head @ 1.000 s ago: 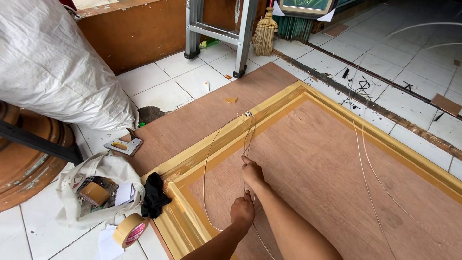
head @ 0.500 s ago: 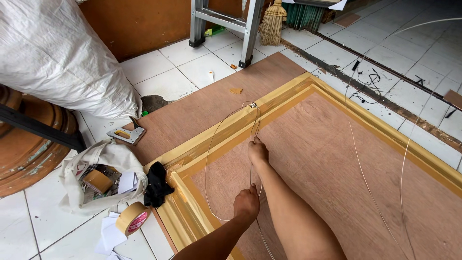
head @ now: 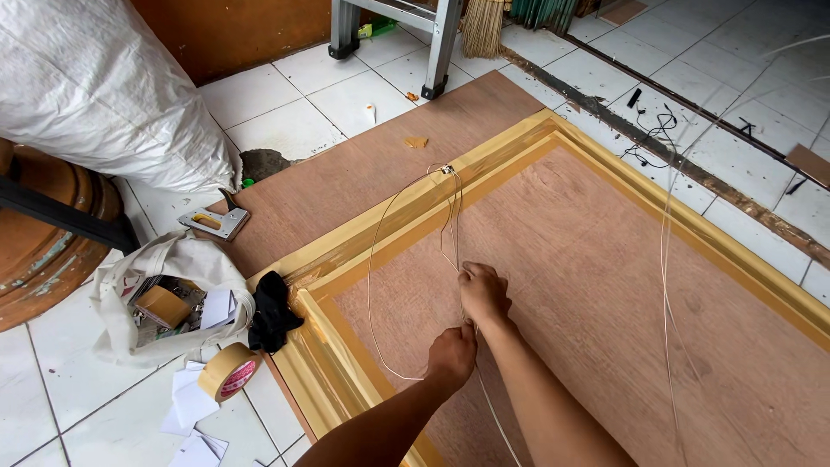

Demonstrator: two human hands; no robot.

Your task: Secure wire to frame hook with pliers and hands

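1. Here, my right hand (head: 482, 294) is closed over a thin pale cord (head: 373, 285), pinching it against the brown board (head: 605, 285); my left hand (head: 451, 355), just at 7 o'clock from the right, is curled in a fist on the same cord lower down

2. The cord runs up from the right hand to a small metal fastener (head: 447, 169) on the gold frame (head: 484, 164) at 12 o'clock, and a slack loop bows out toward 9 o'clock over the frame's inner edge; another strand trails off past my forearms toward 6 o'clock

3. What I judge could go wrong: a hard pull might tear the cord off the fastener, since that looks like its only anchor; the slack loop could snag on the frame corner at 8 o'clock; a second long strand at 3 o'clock lies loose on the board and could tangle with the one I hold

4. The black cloth (head: 272, 313) sits on the frame corner at 9 o'clock, close enough to catch the loop

5. Packages: a tan roll of tape (head: 228, 372) with a red-and-white core label lies on the tiles at 8 o'clock; a white cloth bag (head: 164, 259) beside it holds a small brown box and white paper slips; more white slips lie scattered at 7 o'clock

6. A metal staple gun (head: 213, 222) lies at 10 o'clock; a big white woven sack (head: 95, 86) fills 11 o'clock
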